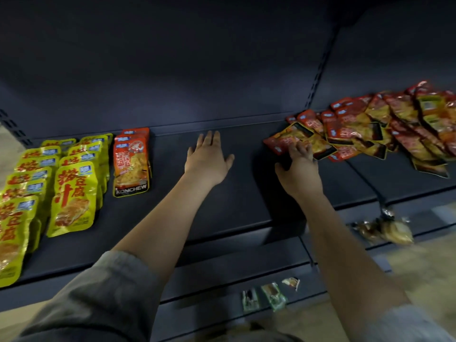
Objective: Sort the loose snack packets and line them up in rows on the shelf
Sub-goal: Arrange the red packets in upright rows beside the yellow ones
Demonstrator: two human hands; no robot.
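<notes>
My right hand (299, 166) fingers touch the nearest red packet (281, 141) – grip unclear; left hand (209, 156) spread – lift one only.

Behind and above the grip rises a dark blue-grey back panel (172, 70). Just up and to the right of the grip, a slotted post (318, 77) runs slantwise up the panel; a second slotted strip (12, 127) stands far off to the left. Below the grip and nearer the viewer sits a lower ledge (222, 275), dark like the panel. On the ledge beneath it, well below the grip, lie three small sachets (274, 296) side by side, greenish and pale, too blurred to read. Down and right of the grip, a clear bag (385, 230) of brownish pieces hangs from a dark hook (381, 206). Beyond the bag, a beige floor (419, 267) shows.
</notes>
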